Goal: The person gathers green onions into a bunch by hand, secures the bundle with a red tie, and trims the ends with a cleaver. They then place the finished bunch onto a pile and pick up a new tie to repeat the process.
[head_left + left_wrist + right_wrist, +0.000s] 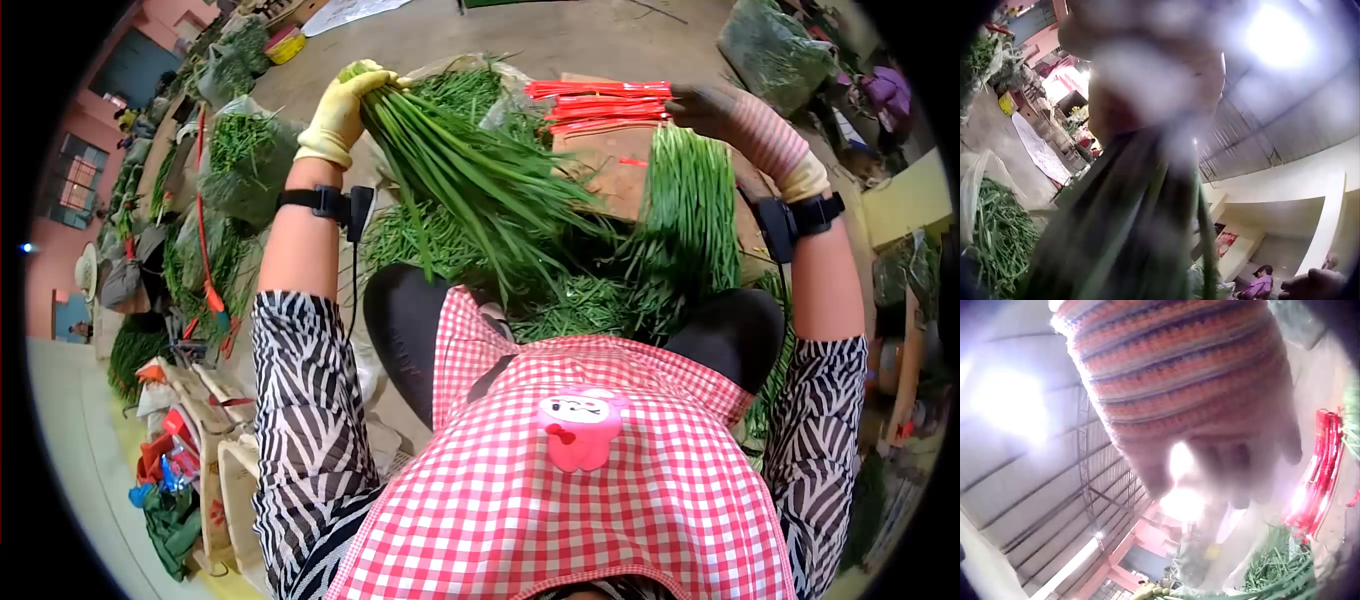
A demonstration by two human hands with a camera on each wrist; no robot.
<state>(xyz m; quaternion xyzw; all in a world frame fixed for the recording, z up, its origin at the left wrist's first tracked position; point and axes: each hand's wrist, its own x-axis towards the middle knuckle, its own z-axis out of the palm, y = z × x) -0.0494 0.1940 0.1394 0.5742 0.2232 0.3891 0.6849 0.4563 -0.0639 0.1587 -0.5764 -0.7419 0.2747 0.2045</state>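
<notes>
My left hand (345, 112), in a pale yellow glove, grips a thick bunch of long green chives (470, 175) by its pale ends. The leaves fan down and right, blurred up close in the left wrist view. My right hand (735, 122), in a striped knitted glove, reaches to the right end of several red strips (605, 108) stacked on a brown cardboard box (595, 165). In the right wrist view its fingers are loosely spread, apart from the strips. Just below that hand, another chive bunch (692, 195) lies over the box edge, leaves hanging down.
Loose chives (575, 308) are heaped between the person's knees and behind the box. Plastic bags of greens stand at left (240, 150) and at upper right (775, 58). A yellow tub (285, 45) is on the floor, far left. A person in purple (1259, 284) appears in the left wrist view.
</notes>
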